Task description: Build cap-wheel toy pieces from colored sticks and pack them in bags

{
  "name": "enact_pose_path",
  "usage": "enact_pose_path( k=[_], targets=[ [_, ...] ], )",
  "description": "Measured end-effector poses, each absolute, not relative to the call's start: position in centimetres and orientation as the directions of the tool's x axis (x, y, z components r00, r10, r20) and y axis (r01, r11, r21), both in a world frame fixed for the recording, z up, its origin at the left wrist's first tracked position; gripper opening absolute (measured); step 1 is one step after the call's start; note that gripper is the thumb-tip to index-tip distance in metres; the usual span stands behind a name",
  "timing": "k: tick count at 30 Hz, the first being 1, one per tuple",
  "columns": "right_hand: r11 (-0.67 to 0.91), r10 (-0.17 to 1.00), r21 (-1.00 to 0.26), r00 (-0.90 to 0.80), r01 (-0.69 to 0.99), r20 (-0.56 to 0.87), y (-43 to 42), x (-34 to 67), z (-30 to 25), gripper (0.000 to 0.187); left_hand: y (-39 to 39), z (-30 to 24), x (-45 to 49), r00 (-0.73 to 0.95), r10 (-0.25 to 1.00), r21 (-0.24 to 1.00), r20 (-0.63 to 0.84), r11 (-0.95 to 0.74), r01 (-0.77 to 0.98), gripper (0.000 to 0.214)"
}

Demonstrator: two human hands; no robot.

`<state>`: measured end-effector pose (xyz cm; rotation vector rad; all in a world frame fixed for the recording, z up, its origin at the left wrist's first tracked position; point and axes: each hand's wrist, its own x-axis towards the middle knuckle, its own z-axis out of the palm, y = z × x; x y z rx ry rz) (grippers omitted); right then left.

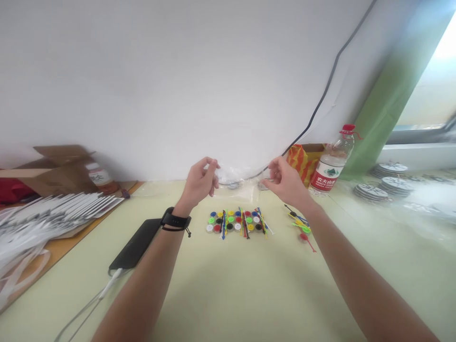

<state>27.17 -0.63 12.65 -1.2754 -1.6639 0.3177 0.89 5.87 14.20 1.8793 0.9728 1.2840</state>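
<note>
A clear plastic bag point(244, 191) stretches between my hands above the back of the table. My left hand point(200, 183), with a black band at the wrist, pinches its left side. On the other side my right hand point(286, 182) has thumb and fingers closed on the bag's right edge. Below the bag lie several small round colored discs point(237, 227) in rows, with bundles of thin colored arrow-shaped sticks point(245, 223) among them. A smaller loose group of arrow sticks point(302, 221) and discs rests near my right forearm.
A black phone-like device point(137, 244) with a white cable lies left. Beyond it are stacked white items point(60, 213), a cardboard box point(59, 173) and a bottle point(101, 178). At right stand a red-capped water bottle point(329, 166) and stacks of round patterned discs point(370, 191).
</note>
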Motion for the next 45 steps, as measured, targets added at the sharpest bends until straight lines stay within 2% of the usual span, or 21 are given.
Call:
enact_pose_path(
  k=[3,5,7,10,13,17,20,22,26,30,36,40,43,45],
  targets=[
    [0.436,0.830,-0.614,-0.029,0.658,0.557,-1.1,26.4,13.1,0.024,5.5,14.6,1.0,0.225,0.834,0.804,0.503,-0.548,0.232,0.047],
    [0.421,0.871,-0.667,-0.068,0.615,0.487,-1.3,26.0,13.4,0.035,5.4,14.7,1.1,0.224,0.828,0.794,0.514,-0.558,0.242,0.048],
    [0.360,0.920,-0.791,-0.048,0.495,0.389,-1.2,25.8,13.3,0.047,5.3,14.7,1.3,0.221,0.825,0.792,0.520,-0.563,0.237,0.049],
    [0.269,0.963,-0.938,-0.034,0.220,0.268,-0.8,25.7,13.1,0.059,5.3,14.6,1.6,0.208,0.822,0.801,0.530,-0.566,0.197,0.051],
    [0.259,0.960,-0.965,-0.125,0.042,0.252,-0.6,26.0,13.0,0.058,5.2,14.6,1.8,0.221,0.821,0.808,0.527,-0.564,0.169,0.053],
    [0.227,0.901,-0.970,-0.360,-0.082,0.241,-1.1,26.6,13.4,0.056,4.8,14.7,2.1,0.313,0.840,0.867,0.442,-0.490,0.092,0.053],
    [0.165,0.800,-0.982,-0.570,-0.094,0.189,-1.5,26.8,13.5,0.063,4.2,14.6,2.6,0.458,0.820,0.924,0.343,-0.381,-0.008,0.052],
    [0.156,0.738,-0.984,-0.652,-0.089,0.176,-1.7,26.6,13.5,0.068,3.7,14.5,3.1,0.546,0.785,0.945,0.294,-0.323,-0.044,0.049],
    [0.177,0.690,-0.975,-0.689,-0.136,0.222,-1.9,25.6,13.5,0.082,3.2,14.4,3.6,0.594,0.759,0.961,0.266,-0.254,-0.106,0.046],
    [0.176,0.690,-0.981,-0.700,-0.084,0.184,-2.0,25.1,13.4,0.105,3.2,14.5,3.4,0.608,0.757,0.971,0.238,-0.205,-0.125,0.047],
    [0.199,0.669,-0.979,-0.726,-0.031,0.159,-1.7,25.8,13.0,0.120,3.7,14.5,2.6,0.603,0.762,0.967,0.237,-0.243,-0.072,0.047],
    [0.213,0.642,-0.974,-0.742,-0.071,0.194,-1.6,26.3,13.0,0.114,3.8,14.9,2.3,0.604,0.762,0.961,0.234,-0.275,-0.026,0.050],
    [0.200,0.700,-0.979,-0.696,-0.022,0.159,-1.6,26.4,13.1,0.114,3.3,15.4,2.4,0.511,0.783,0.905,0.354,-0.425,0.025,0.049],
    [0.167,0.761,-0.986,-0.637,0.003,0.126,-1.6,26.3,13.1,0.109,2.7,15.6,2.8,0.418,0.753,0.793,0.508,-0.598,0.113,0.048]
  ],
)
